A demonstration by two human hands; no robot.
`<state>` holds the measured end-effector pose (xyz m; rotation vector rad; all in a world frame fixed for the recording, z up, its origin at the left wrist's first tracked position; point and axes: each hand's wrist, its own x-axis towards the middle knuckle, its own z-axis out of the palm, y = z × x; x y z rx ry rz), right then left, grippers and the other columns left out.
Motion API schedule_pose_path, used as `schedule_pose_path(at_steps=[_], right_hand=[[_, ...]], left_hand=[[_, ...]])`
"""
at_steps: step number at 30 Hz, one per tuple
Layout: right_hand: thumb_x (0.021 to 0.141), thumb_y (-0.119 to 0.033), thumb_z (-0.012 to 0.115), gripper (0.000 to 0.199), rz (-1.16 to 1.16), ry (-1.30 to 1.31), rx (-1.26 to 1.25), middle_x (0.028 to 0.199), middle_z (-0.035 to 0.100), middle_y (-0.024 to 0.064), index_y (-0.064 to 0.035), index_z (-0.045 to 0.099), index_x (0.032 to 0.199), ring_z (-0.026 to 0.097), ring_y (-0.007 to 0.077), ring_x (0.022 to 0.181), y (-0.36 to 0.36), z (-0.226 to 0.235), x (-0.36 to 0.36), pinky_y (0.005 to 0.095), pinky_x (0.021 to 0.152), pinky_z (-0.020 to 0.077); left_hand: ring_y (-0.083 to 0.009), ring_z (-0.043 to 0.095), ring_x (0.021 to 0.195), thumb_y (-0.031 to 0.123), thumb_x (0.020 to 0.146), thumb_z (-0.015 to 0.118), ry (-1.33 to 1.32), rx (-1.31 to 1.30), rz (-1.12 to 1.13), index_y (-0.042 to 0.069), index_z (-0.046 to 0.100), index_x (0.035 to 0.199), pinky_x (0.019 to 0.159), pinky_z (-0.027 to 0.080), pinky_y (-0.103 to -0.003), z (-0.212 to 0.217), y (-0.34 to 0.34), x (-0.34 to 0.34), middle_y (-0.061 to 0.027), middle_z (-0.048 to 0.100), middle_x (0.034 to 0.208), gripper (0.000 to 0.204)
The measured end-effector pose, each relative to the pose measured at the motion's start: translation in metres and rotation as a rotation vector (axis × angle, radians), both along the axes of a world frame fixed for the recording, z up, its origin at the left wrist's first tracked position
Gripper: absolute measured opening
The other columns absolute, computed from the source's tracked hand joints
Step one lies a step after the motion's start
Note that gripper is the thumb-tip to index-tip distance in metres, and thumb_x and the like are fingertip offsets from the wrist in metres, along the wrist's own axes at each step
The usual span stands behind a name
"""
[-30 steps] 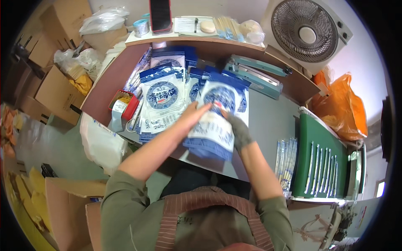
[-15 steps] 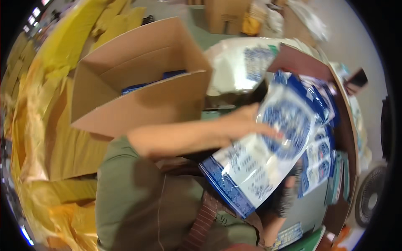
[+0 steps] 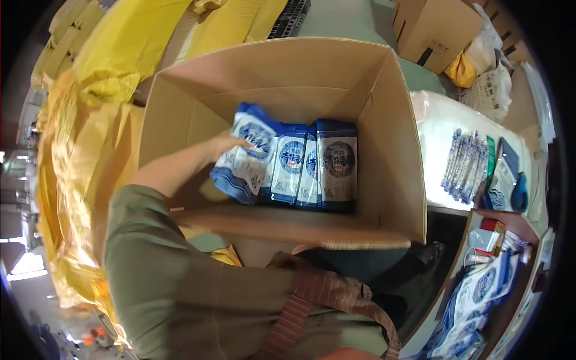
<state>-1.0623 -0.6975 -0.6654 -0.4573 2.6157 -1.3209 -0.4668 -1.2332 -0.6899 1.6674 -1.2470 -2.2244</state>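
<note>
Inside the tall open cardboard box [image 3: 300,66], my left hand [image 3: 225,146] grips the left edge of a blue-and-white plastic packet [image 3: 249,153]. Its fingers lie on the printed front, and the packet leans with its top to the right. Against its right side stand several similar packets [image 3: 292,165] in a row, upright and partly overlapping. The rightmost packet [image 3: 337,165] looks shaded. The box's near wall [image 3: 288,231] is blurred and hides the packets' lower ends. My right hand is not visible.
Yellow wrapped bundles [image 3: 90,144] crowd the left side. On the right, a white plastic sack [image 3: 444,120] carries slim blue-and-white packets [image 3: 465,165]. Below it, an open carton [image 3: 522,231] holds more packets. Another cardboard box [image 3: 435,27] and a black keyboard [image 3: 290,18] are farther back.
My view has turned left, toward the box. My left hand, earlier on a packet in front of me at the right, now holds one inside the box. My right hand has left the view.
</note>
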Motion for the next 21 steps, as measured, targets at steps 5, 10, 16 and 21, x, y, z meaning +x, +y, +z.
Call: schedule_pose_path(at_steps=[5, 10, 16, 21], right_hand=[[0.088, -0.038, 0.062, 0.062, -0.074, -0.238, 0.179, 0.131, 0.051, 0.0126, -0.0063, 0.044, 0.138, 0.052, 0.0268, 0.116, -0.032, -0.048, -0.009, 0.038, 0.093, 0.0451], [0.085, -0.041, 0.065, 0.066, -0.061, -0.437, 0.251, 0.132, 0.051, 0.0127, -0.0055, 0.045, 0.138, 0.051, 0.0271, 0.116, -0.092, -0.077, -0.034, 0.0389, 0.096, 0.0433], [0.082, -0.044, 0.068, 0.072, -0.626, -0.466, 0.306, 0.133, 0.052, 0.0128, -0.0046, 0.046, 0.137, 0.051, 0.0275, 0.117, 0.097, 0.036, 0.012, 0.0399, 0.099, 0.0411], [0.079, -0.031, 0.075, 0.051, -0.799, -0.475, -0.49, 0.112, 0.066, 0.0117, -0.0021, 0.06, 0.119, 0.065, 0.0236, 0.09, 0.27, 0.056, 0.059, 0.0361, 0.079, 0.0527]], left_hand=[[-0.0291, 0.064, 0.102, 0.003, 0.077, 0.07, -0.131, 0.036, 0.222, 0.003, 0.045, 0.129, 0.084, 0.055, -0.046, -0.111, -0.029, 0.026, -0.0172, 0.062, 0.112, 0.058], [-0.034, 0.058, 0.11, 0.017, 0.064, 0.087, -0.785, -0.788, 0.016, -0.002, 0.039, 0.134, 0.098, 0.046, -0.042, -0.221, -0.036, 0.093, -0.0201, 0.058, 0.121, 0.087], [-0.0366, 0.062, 0.104, 0.013, 0.078, 0.063, -1.28, -0.87, -0.436, -0.003, 0.057, 0.117, 0.091, 0.05, -0.042, -0.168, -0.027, 0.013, -0.0247, 0.06, 0.116, 0.042], [-0.0265, 0.055, 0.114, 0.009, 0.081, 0.068, -0.432, -0.86, -0.14, -0.004, 0.038, 0.137, 0.095, 0.045, -0.034, -0.167, -0.097, -0.001, -0.0175, 0.047, 0.137, 0.065]])
